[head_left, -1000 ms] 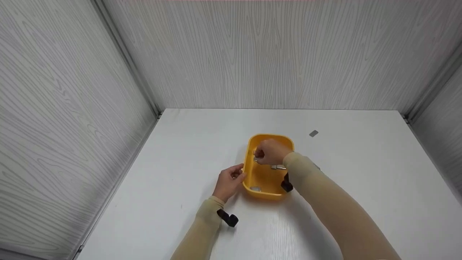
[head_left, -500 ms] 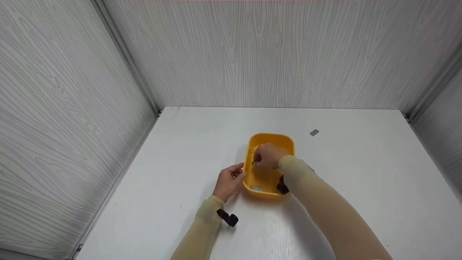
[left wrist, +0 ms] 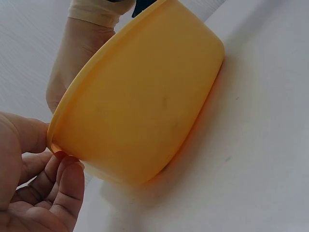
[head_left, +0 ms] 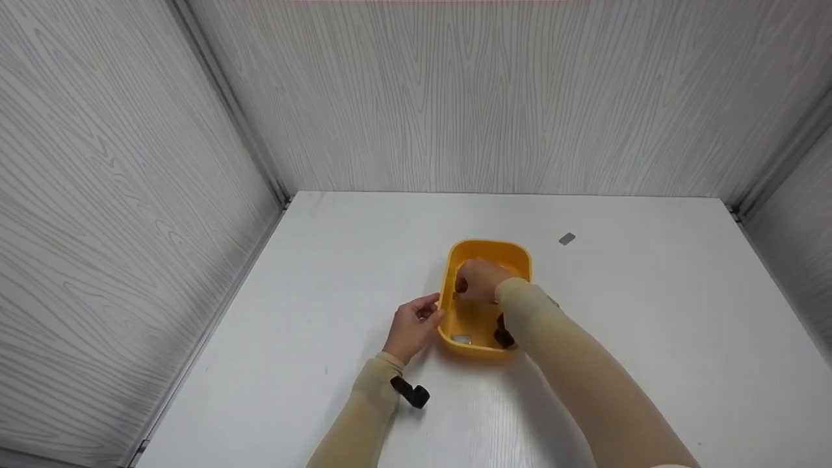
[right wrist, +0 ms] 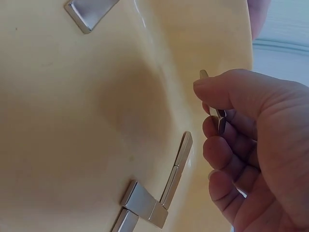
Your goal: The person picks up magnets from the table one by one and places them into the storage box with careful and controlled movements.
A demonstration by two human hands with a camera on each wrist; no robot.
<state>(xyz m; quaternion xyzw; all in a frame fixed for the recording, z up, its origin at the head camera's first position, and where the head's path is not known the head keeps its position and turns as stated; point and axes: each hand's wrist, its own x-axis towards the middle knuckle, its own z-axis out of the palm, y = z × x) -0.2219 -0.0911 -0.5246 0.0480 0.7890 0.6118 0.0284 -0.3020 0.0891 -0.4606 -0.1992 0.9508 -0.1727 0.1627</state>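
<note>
A yellow plastic tub (head_left: 481, 353) stands on the white table. My left hand (head_left: 409, 328) pinches the tub's left rim between thumb and fingers; the left wrist view shows the tub's outer wall (left wrist: 140, 101) close up. Inside the tub, my right hand (head_left: 480, 279) pinches a small, shiny silver metal piece (right wrist: 221, 123), mostly covered by the fingers. Several flat silver metal bars (right wrist: 145, 203) lie joined end to side on the tub floor, below the right hand in the right wrist view. Apart from them, another silver block (right wrist: 89, 13) lies near the tub's front end.
A small flat grey rectangle (head_left: 567, 238) lies on the table (head_left: 312, 292), beyond the tub to the right. Pale wood-grain panels (head_left: 416, 97) enclose the table at the back and both sides.
My right hand has shifted slightly left and lower within the tub, now covering the metal pieces seen beside it earlier. The left hand and the tub stay in place.
</note>
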